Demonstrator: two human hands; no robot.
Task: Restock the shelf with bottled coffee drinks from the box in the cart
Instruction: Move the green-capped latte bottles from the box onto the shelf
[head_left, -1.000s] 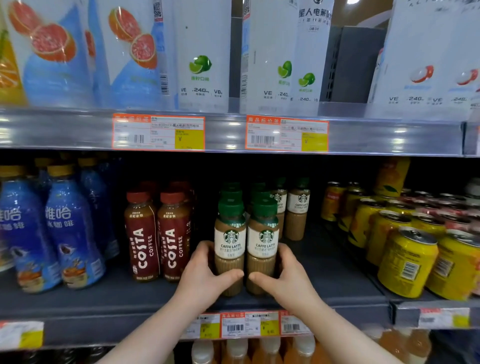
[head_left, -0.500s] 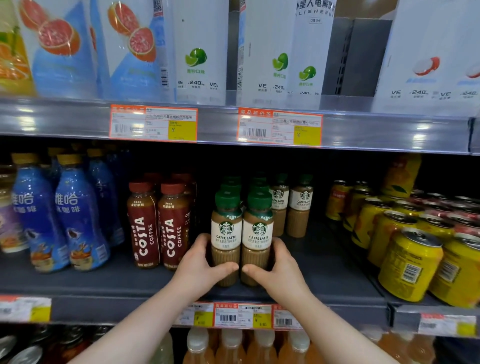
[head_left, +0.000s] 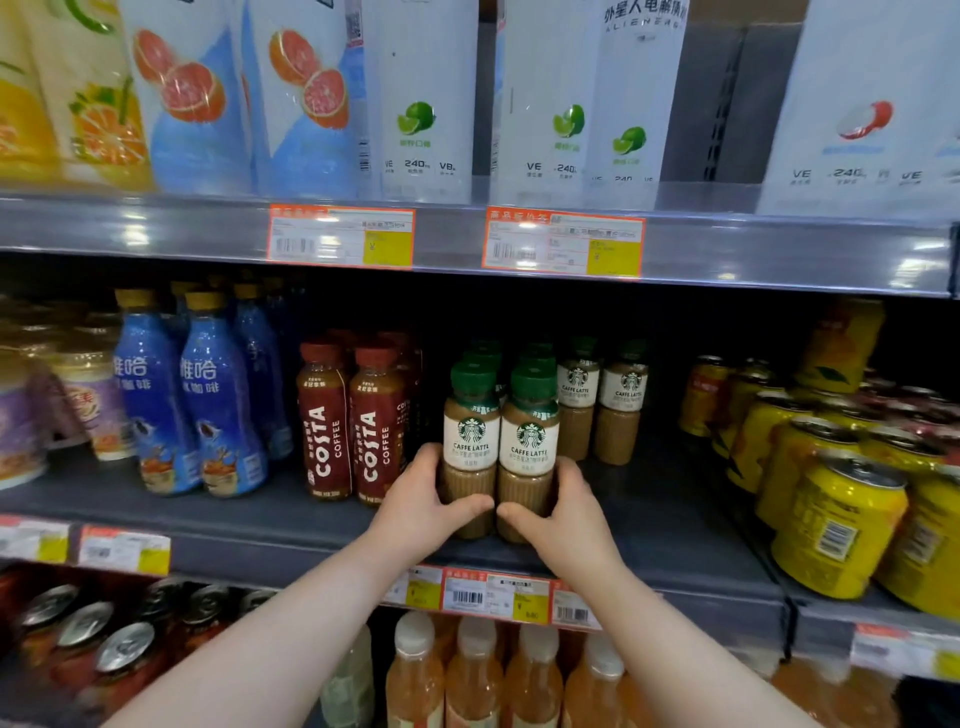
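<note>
Two green-capped caffe latte bottles stand side by side near the front of the dark middle shelf (head_left: 649, 525). My left hand (head_left: 421, 512) grips the base of the left bottle (head_left: 470, 431), thumb across its front. Around the base of the right bottle (head_left: 530, 436) curls my right hand (head_left: 563, 519). More of the same latte bottles (head_left: 600, 400) stand in rows behind and to the right. The box and the cart are out of view.
Red Costa coffee bottles (head_left: 348, 426) stand just left of my hands, blue bottles (head_left: 208, 395) further left. Yellow cans (head_left: 836, 519) fill the right side. Tall white drink bottles (head_left: 421, 98) line the shelf above; orange bottles (head_left: 472, 675) and cans below.
Both hands stay wrapped round the two front bottles. The view has swung a little to the right and down across the shelf; the bottles sit about where they were.
</note>
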